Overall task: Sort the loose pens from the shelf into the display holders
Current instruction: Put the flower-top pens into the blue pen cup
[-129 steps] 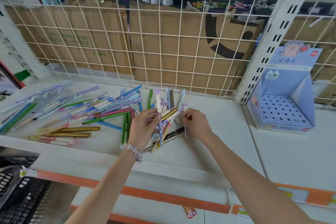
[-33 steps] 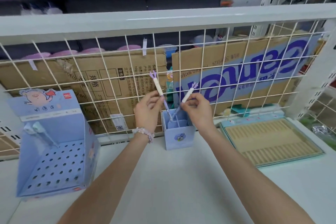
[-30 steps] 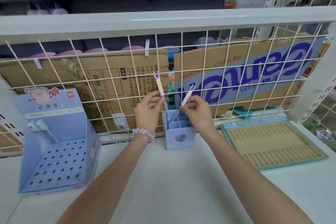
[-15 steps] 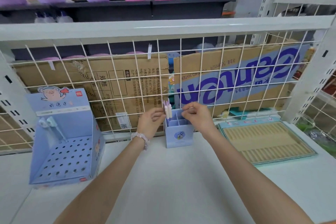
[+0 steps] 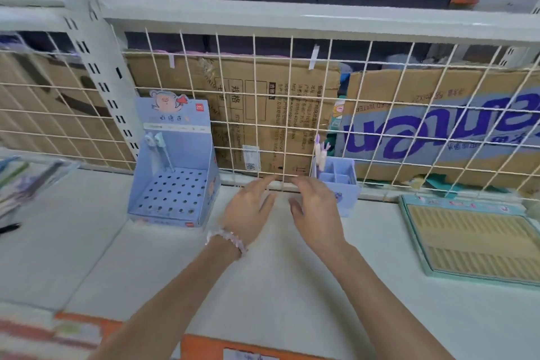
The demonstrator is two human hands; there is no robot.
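Two white pens with purple tops (image 5: 320, 152) stand in the back-left cell of a small blue divided pen holder (image 5: 340, 188) against the wire grid. My left hand (image 5: 249, 209) and my right hand (image 5: 317, 209) hover empty over the white shelf just left of that holder, fingers spread and relaxed. A larger blue display holder with a perforated base (image 5: 175, 178) stands further left; two pale blue pens (image 5: 159, 147) stick up in it. Loose pens (image 5: 20, 184) lie blurred at the far left edge.
A teal-framed tray with a ribbed tan insert (image 5: 473, 240) lies on the right of the shelf (image 5: 277, 286). A white wire grid (image 5: 292, 102) backs the shelf, with cardboard boxes behind it. A white upright post (image 5: 99, 76) divides the bays at left.
Both hands have let go of the two pens, which now stand in the small holder, and have drawn back to the left. The view has swung left, bringing the loose pens into sight.
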